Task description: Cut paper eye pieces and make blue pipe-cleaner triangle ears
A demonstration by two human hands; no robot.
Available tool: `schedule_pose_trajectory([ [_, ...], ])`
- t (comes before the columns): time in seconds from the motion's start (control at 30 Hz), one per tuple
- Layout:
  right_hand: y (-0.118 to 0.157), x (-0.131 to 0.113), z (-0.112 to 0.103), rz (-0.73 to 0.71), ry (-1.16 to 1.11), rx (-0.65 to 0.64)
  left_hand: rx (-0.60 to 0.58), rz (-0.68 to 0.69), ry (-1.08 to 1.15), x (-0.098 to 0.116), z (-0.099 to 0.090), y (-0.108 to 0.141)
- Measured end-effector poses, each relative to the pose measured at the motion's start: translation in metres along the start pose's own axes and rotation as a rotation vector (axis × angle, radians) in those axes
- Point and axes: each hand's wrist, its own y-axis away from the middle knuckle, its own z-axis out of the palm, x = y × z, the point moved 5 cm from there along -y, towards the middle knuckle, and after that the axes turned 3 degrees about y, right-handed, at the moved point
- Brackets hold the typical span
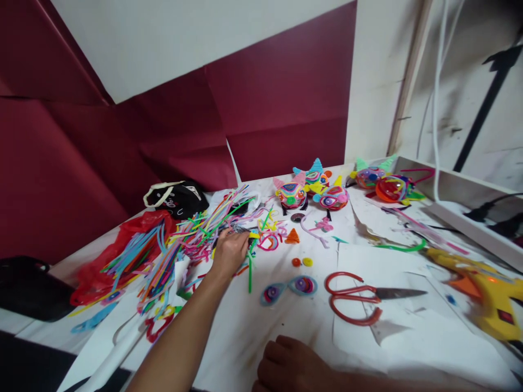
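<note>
My left hand [231, 250] reaches into the near right side of a heap of coloured pipe cleaners [192, 239]. Its fingers are pinched together, and a small yellow bit [254, 236] shows at the fingertips; what they grip cannot be made out. My right hand [290, 365] rests at the table's near edge, fingers curled in with nothing seen in them. Between the hands lies a blue-rimmed pair of coiled eye shapes [289, 290]. Behind it are an orange and a yellow disc [307, 262] and an orange triangle [292, 236].
Red-handled scissors [353, 296] lie on white paper, with a yellow glue gun [484, 294] farther right. Several decorated animal heads [291, 194] stand at the back. A red plastic bag [122, 245], a black pouch [180, 200] and a power strip [482, 228] are also around.
</note>
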Motion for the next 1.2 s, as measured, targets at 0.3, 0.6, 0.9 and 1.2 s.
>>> schedule_pose_trajectory([
  [0.3,0.002,0.002,0.005,0.033,-0.030,0.060,0.009,0.003,0.052,0.006,-0.001,-0.001],
  [0.6,-0.003,0.001,0.000,-0.027,0.023,0.040,-0.010,0.084,0.136,0.017,-0.001,-0.009],
  [0.9,0.000,-0.002,0.000,-0.047,-0.030,-0.247,-0.068,0.078,0.052,0.006,-0.034,-0.027],
  [1.2,-0.003,-0.001,-0.011,-0.036,-0.132,-0.410,-0.174,-0.311,-0.263,-0.086,-0.117,0.022],
])
